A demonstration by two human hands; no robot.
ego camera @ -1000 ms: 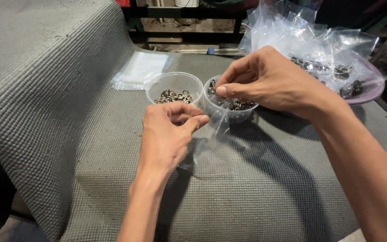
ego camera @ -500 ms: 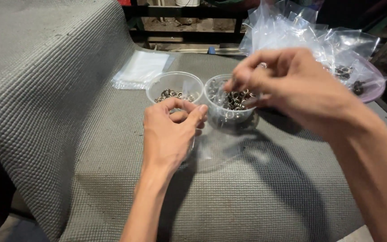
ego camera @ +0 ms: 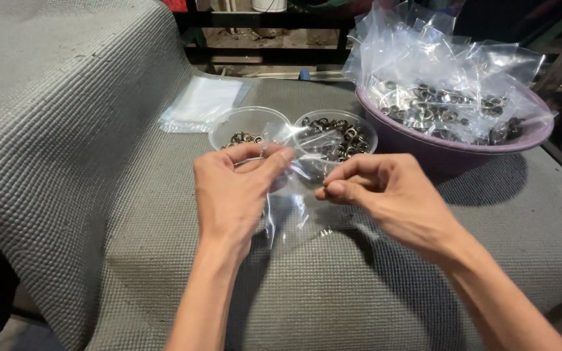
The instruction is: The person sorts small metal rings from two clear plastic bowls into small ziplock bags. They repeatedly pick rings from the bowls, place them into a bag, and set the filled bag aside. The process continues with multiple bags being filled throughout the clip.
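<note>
My left hand [ego camera: 235,192] pinches the top edge of a small clear plastic bag [ego camera: 294,208] that hangs down over the grey mat. My right hand [ego camera: 385,192] is beside it, fingers pinched together at the bag's mouth, touching the plastic; whether a ring is between the fingertips I cannot tell. A few small metal rings [ego camera: 325,231] lie inside the bag near its bottom. Just beyond my hands stand two clear plastic cups: the left cup [ego camera: 247,125] holds a few rings, the right cup [ego camera: 336,133] holds several more.
A purple bowl [ego camera: 450,146] at the right is heaped with filled clear bags. A stack of flat clear bags [ego camera: 201,101] lies behind the cups. The grey ribbed mat [ego camera: 86,162] rises steeply at the left. Dark metal bars cross the back.
My right hand has left the right cup and come down to the bag's mouth. My left hand has lifted the bag up from the mat.
</note>
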